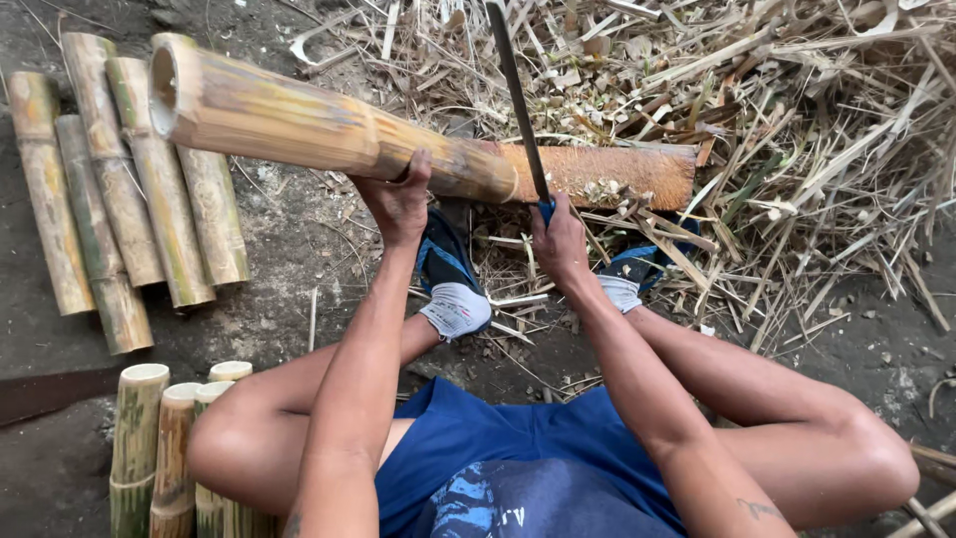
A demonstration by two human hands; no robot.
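A thick yellow-brown bamboo pole lies across the ground, its hollow end at the upper left and its right end resting on an orange-brown wooden block. My left hand grips the pole from below near its right end. My right hand is closed around the blue handle of a long dark machete. The blade points up and away, and stands against the pole's right end where it meets the block.
Several cut bamboo sections lie side by side at the left. More cut pieces stand at the lower left. A heap of dry bamboo shavings and strips covers the ground at the right. My bent knees and blue-grey shoes are below the pole.
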